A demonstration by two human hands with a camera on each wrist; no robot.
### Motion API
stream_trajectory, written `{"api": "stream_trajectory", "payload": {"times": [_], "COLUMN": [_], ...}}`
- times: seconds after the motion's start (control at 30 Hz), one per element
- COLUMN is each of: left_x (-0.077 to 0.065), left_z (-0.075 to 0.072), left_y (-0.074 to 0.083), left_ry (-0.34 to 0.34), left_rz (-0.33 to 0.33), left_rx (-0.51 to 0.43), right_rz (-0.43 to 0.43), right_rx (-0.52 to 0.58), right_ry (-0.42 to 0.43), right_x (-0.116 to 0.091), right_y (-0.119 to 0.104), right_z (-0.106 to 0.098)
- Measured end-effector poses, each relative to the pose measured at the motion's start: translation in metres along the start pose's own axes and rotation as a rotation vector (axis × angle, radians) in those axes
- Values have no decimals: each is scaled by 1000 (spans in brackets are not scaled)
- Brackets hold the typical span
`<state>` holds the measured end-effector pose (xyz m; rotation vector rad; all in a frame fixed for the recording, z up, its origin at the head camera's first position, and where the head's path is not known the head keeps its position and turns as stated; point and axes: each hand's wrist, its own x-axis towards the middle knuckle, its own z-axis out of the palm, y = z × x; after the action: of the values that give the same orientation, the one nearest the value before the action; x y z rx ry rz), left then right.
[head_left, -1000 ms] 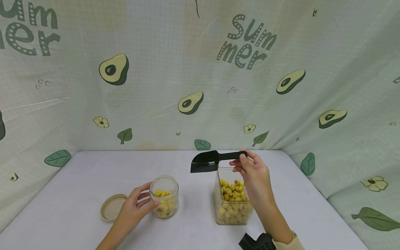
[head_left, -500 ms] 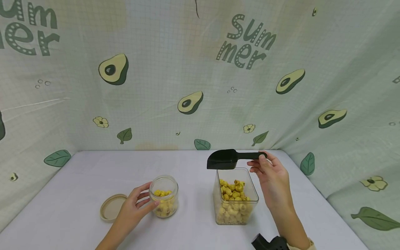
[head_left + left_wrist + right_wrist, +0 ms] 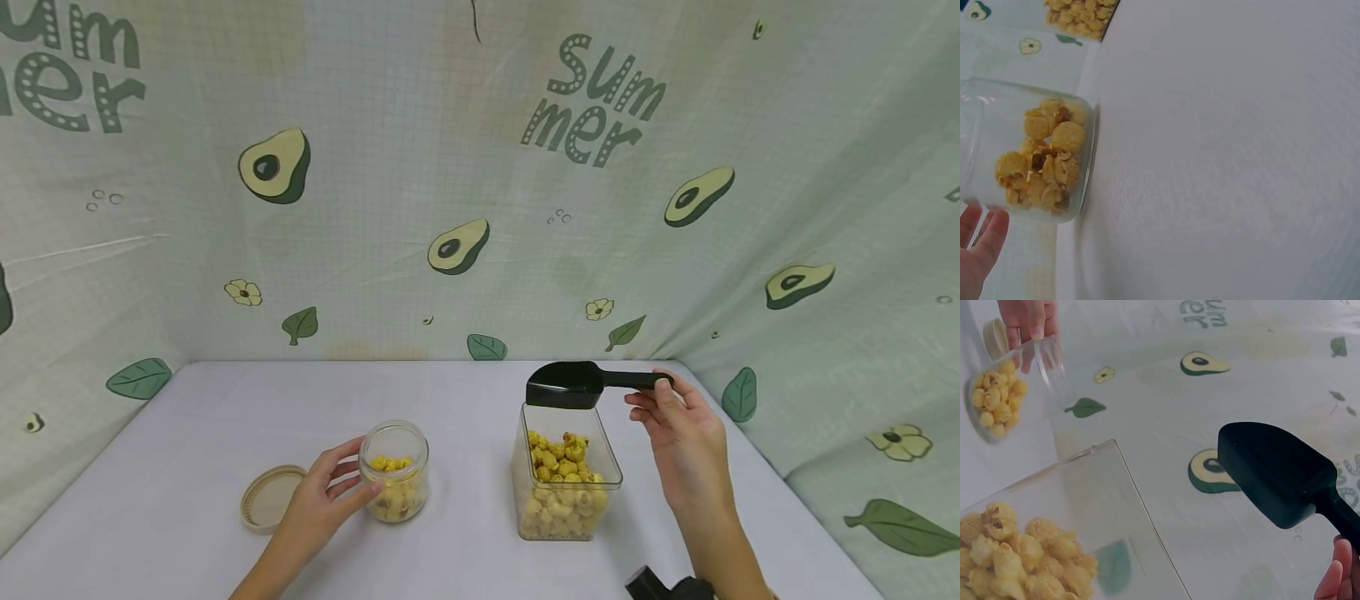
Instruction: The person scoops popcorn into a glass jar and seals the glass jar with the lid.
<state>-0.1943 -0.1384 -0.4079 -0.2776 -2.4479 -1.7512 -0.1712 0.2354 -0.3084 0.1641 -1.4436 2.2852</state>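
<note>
A black plastic scoop (image 3: 566,386) is level above the back rim of a clear square container (image 3: 558,517) of yellow popcorn. My right hand (image 3: 686,446) pinches the end of its handle, right of the container. No popcorn shows in the scoop. To the left, a round glass jar (image 3: 405,487) stands upright on the table, partly filled with popcorn. My left hand (image 3: 330,492) holds the jar from its left side, thumb in front, fingers behind. In the left wrist view, fingertips (image 3: 994,231) touch the jar's glass near its neck.
A round beige lid (image 3: 258,500) lies on the white table (image 3: 465,467), left of the jar and partly behind the left hand. A printed cloth (image 3: 360,167) with avocados hangs behind the table and along both sides.
My right hand has moved the scoop to the right, from between the jar and container to above the container's back rim. The left hand and jar have stayed put.
</note>
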Motion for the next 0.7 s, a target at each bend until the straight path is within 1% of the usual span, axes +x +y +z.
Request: {"api": "stream_trajectory", "payload": {"times": [0.2,0.33,0.43,0.53,0.63,0.7], "left_x": [-1,-1,-2,-3,-5,-6], "left_z": [0,0,1,1,3,5], "left_y": [2,2,3,4,7,11], "left_ry": [-2,1,7,33,83,126], "left_rz": [1,13,31,86,182,257], "left_rx": [0,7,33,79,121,141], "right_rz": [-35,-35,-39,-42,-46,-51], "right_rx": [50,65,67,68,72,92], "right_ry": [-2,31,62,89,108,115], "right_x": [1,1,0,0,0,0], "right_y": [0,-1,-1,-2,-3,-4], "right_z": [-10,-14,-17,-20,-22,-24]}}
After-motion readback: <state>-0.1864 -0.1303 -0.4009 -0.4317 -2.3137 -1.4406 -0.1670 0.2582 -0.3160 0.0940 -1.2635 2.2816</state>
